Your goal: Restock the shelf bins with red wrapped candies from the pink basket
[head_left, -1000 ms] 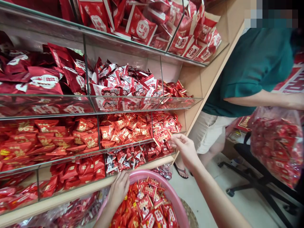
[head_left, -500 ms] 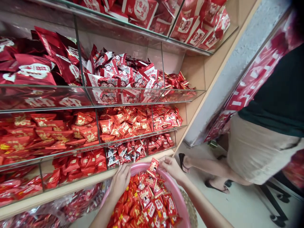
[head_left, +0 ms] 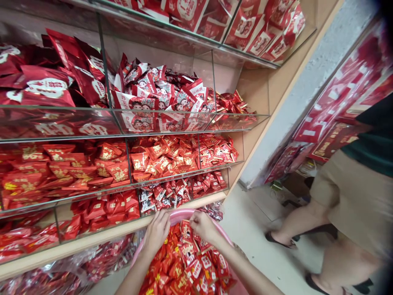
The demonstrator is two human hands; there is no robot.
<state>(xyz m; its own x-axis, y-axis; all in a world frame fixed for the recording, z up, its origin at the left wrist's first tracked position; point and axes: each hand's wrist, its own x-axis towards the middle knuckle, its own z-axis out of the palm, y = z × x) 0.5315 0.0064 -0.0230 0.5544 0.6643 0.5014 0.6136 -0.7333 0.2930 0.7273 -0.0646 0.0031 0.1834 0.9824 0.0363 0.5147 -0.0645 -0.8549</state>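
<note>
A pink plastic basin [head_left: 181, 213] is heaped with small red wrapped packets [head_left: 176, 268], some with gold print and some with white. My left hand [head_left: 157, 231] is on the basin's far left rim, its fingers curled over the edge. Over the far side of the heap, my right hand [head_left: 205, 226] has its fingers pinched at the edge of a small red sweet packet [head_left: 186, 230] with a printed figure. That packet is just above or against the others; whether it touches them I cannot tell.
Ahead stands a wooden shelf unit [head_left: 254, 94] with clear-fronted compartments of red packets. Clear bags of packets [head_left: 104, 258] lie beneath it. At right a person in beige shorts [head_left: 353, 196] stands on the tiled floor, near red goods [head_left: 328, 106] hanging by the wall.
My right hand has moved left and inward from the basin's rim, bringing the packet down over the heap. My left hand stays on the rim. The person at right has shifted nearer.
</note>
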